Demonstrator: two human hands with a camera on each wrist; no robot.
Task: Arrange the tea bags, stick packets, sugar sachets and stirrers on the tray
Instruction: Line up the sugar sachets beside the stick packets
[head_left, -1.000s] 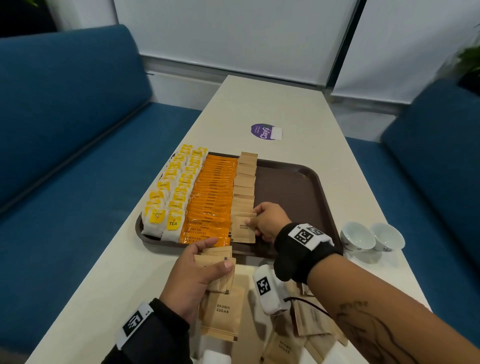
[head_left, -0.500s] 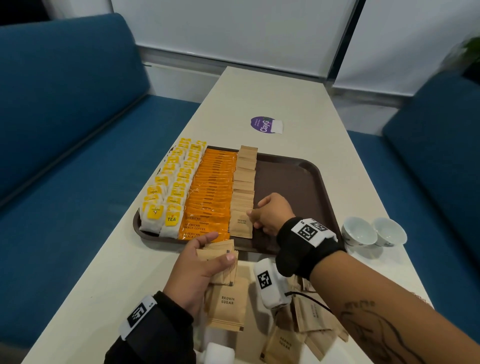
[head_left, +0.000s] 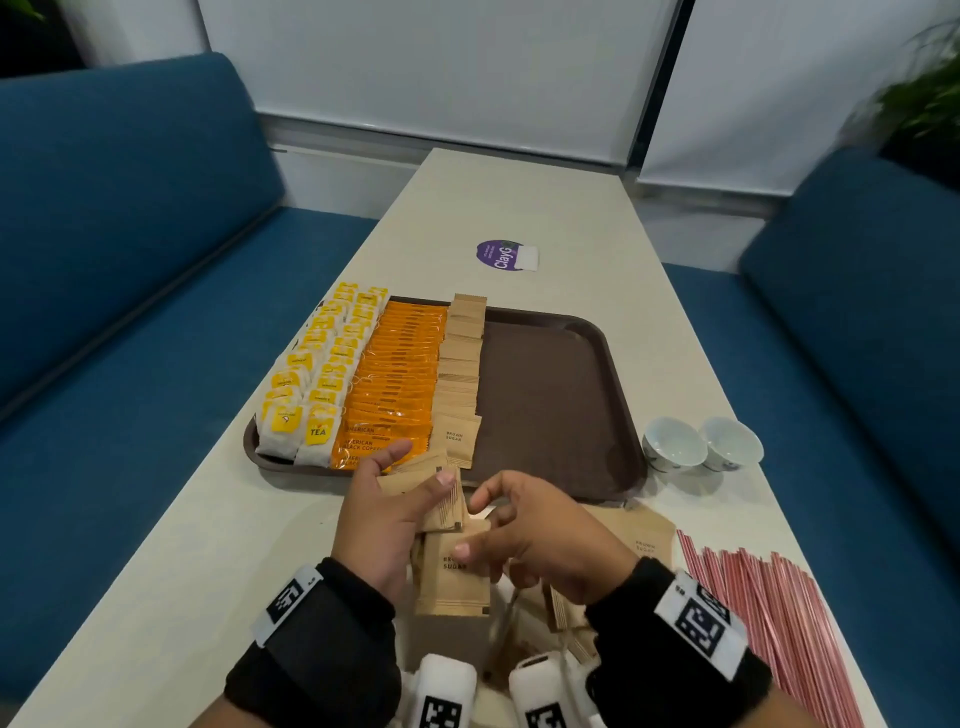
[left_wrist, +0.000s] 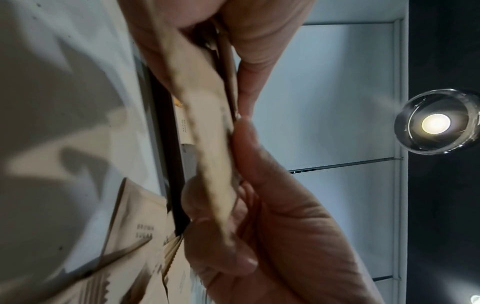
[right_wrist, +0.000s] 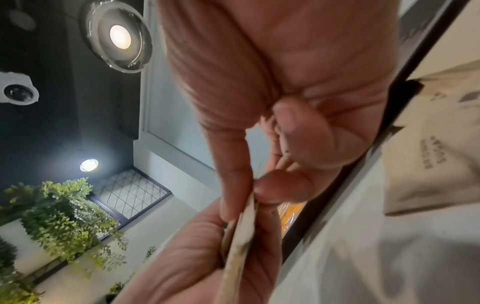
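A stack of sugar sachets was gripped by the left hand. Its edge at 3 o'clock was pinched by the right hand.

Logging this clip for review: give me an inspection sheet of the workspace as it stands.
Surface: pale table, brown tray on it.
Job's things: tea bags, orange stick packets and sugar sachets in rows on tray; loose sachets and red stirrers off it.
Clutter: two white cups, purple sticker.
Grippers: left hand grips sachet stack; right hand pinches its edge.
Cables: nothing seen.
Surroundings: blue sofas, plant.
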